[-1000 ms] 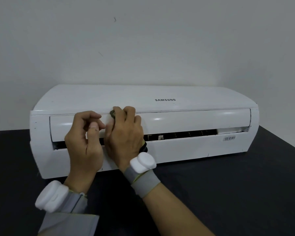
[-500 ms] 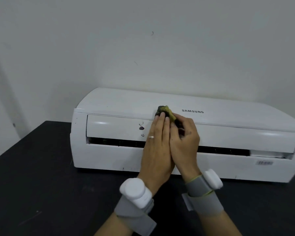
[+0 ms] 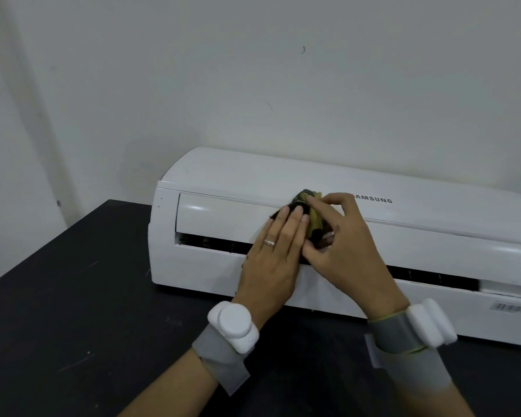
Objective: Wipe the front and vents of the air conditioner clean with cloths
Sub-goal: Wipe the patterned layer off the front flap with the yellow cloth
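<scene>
A white air conditioner (image 3: 229,173) lies on a black table (image 3: 57,311), its front flap (image 3: 220,218) above a dark vent slot (image 3: 211,243). A small dark and yellow cloth (image 3: 313,218) is bunched against the flap near its upper edge. My right hand (image 3: 346,245) grips the cloth with curled fingers and thumb. My left hand (image 3: 275,251) lies beside it, fingers straight and together, fingertips pressing on the cloth's left edge and the flap. Most of the cloth is hidden by the hands.
A pale wall (image 3: 253,85) rises right behind the unit. The table's left edge (image 3: 42,242) runs diagonally toward me. A barcode sticker (image 3: 507,307) sits low on the unit's right. Both wrists carry grey bands with white devices.
The view swung left, so the unit now sits further right. My left hand went from curled to flat beside the right; the cloth now shows more between the hands.
</scene>
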`<state>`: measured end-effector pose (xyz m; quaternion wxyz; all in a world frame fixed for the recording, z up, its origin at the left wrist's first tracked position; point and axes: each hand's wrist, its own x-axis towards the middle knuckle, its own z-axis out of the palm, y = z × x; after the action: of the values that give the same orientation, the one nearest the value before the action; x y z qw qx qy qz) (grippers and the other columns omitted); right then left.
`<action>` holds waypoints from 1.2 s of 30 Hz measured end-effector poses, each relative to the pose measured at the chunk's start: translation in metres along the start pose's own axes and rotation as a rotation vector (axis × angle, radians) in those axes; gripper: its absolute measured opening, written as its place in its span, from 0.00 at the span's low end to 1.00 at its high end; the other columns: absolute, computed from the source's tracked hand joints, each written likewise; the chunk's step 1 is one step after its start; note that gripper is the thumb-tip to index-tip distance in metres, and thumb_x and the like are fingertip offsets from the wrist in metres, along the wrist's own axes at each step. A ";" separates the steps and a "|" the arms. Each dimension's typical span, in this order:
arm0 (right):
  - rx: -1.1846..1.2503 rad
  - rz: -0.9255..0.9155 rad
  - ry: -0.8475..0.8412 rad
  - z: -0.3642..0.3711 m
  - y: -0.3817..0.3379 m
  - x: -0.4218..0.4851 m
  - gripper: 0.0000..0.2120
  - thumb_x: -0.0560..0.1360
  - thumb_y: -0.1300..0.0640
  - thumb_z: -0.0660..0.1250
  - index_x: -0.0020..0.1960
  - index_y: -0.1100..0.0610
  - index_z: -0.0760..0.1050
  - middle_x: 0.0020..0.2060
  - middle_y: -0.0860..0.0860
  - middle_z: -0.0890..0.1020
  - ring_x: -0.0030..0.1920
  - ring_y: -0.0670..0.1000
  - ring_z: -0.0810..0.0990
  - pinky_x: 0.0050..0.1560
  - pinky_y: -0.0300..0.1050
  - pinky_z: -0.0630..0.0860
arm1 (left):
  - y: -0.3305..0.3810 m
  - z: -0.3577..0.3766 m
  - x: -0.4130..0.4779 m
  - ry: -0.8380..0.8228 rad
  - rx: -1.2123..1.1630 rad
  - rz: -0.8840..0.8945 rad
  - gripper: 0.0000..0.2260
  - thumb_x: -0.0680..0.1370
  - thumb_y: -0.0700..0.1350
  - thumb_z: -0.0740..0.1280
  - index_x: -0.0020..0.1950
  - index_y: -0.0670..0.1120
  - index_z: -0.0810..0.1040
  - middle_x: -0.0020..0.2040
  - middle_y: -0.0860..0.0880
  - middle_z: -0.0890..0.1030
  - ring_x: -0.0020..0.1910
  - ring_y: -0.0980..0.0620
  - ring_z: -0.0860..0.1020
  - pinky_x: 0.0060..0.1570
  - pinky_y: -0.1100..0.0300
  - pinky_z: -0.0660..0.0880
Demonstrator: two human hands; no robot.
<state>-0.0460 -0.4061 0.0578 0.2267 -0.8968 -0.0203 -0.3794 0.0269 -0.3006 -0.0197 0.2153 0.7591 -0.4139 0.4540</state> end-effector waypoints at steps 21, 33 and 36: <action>0.142 -0.058 0.128 0.090 -0.069 -0.013 0.29 0.67 0.59 0.74 0.66 0.64 0.71 0.61 0.57 0.72 0.61 0.54 0.71 0.61 0.48 0.72 | -0.114 -0.077 -0.028 0.077 -0.504 -0.088 0.19 0.69 0.26 0.66 0.55 0.42 0.82 0.61 0.47 0.79 0.63 0.46 0.75 0.61 0.47 0.72; 0.187 -0.387 0.129 0.096 -0.067 -0.018 0.38 0.63 0.53 0.75 0.68 0.62 0.66 0.70 0.65 0.61 0.73 0.64 0.58 0.68 0.63 0.63 | -0.059 -0.102 -0.024 -0.006 -1.248 -0.700 0.12 0.74 0.35 0.64 0.55 0.48 0.75 0.47 0.52 0.82 0.46 0.53 0.82 0.44 0.64 0.78; 0.168 -0.422 0.152 0.113 -0.077 0.001 0.26 0.67 0.62 0.72 0.63 0.65 0.71 0.65 0.68 0.67 0.69 0.65 0.65 0.66 0.60 0.67 | -0.077 -0.109 -0.021 0.062 -1.106 -0.705 0.10 0.73 0.30 0.67 0.48 0.44 0.78 0.41 0.50 0.83 0.44 0.55 0.81 0.45 0.64 0.77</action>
<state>0.0140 -0.2898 0.0197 0.2174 -0.8195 -0.2217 -0.4817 0.0298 -0.1711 0.0200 0.7215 0.6133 -0.3060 0.0983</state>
